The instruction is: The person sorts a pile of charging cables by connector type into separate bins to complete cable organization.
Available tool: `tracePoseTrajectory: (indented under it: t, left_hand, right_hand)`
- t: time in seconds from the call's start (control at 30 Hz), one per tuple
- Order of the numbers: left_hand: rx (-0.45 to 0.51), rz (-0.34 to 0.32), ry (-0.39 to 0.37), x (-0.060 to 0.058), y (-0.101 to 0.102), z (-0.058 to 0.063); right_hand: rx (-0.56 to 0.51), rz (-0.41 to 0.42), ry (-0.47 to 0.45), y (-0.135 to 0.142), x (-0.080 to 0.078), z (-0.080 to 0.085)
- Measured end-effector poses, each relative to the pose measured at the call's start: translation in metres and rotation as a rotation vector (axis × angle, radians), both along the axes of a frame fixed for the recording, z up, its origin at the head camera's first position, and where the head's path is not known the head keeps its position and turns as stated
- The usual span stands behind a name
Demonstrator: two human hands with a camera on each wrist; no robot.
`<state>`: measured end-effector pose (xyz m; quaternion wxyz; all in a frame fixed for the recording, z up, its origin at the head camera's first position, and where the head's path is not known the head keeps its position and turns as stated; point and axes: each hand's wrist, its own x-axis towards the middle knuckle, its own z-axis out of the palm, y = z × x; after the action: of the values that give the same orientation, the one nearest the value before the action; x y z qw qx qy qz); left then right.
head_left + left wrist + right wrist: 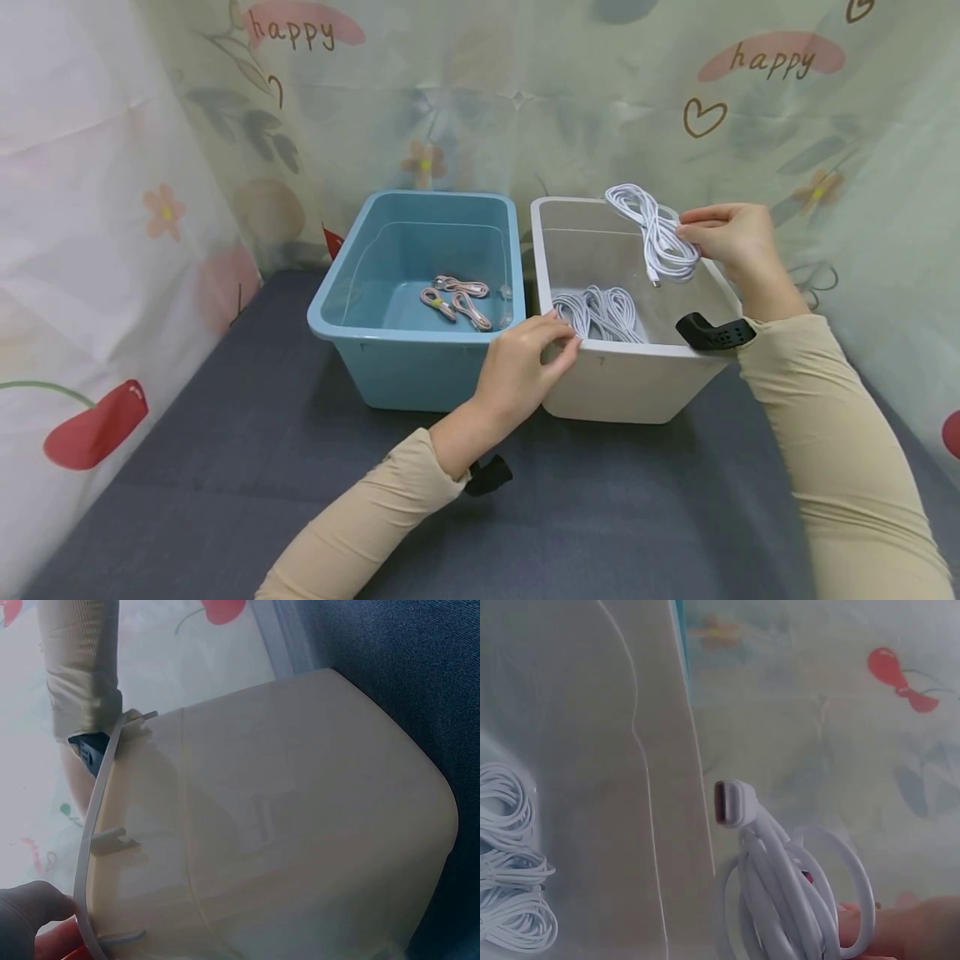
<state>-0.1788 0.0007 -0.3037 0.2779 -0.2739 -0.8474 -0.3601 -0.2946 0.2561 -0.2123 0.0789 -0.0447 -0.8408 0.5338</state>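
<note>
My right hand (pixel 738 242) pinches a coiled white charging cable (pixel 660 237) above the back right of the off-white bin (pixel 637 367). In the right wrist view the cable's metal-tipped plug (pixel 733 804) points up from the bundle. My left hand (pixel 525 354) holds the same bin's front left rim, thumb and fingertips at the edge. In the left wrist view, fingers (pixel 45 904) meet the rim beside the bin's outer wall (pixel 277 810). Several coiled white cables (pixel 596 315) lie inside this bin at the left.
A blue bin (pixel 416 367) stands just left of the off-white one, holding several small pinkish cable bundles (pixel 461 300). Both bins stand on a dark cloth-covered table (pixel 247 467). A patterned curtain (pixel 465 92) hangs close behind them and along the sides.
</note>
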Motion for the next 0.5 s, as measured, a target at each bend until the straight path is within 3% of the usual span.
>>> tracePoseTrajectory:
  t: [0.5]
  left_hand:
    - [-0.017,0.020,0.027,-0.0009,0.0006,-0.0009]
  right_hand:
    - [0.094,-0.022,-0.038,0.0033,-0.0072,-0.0057]
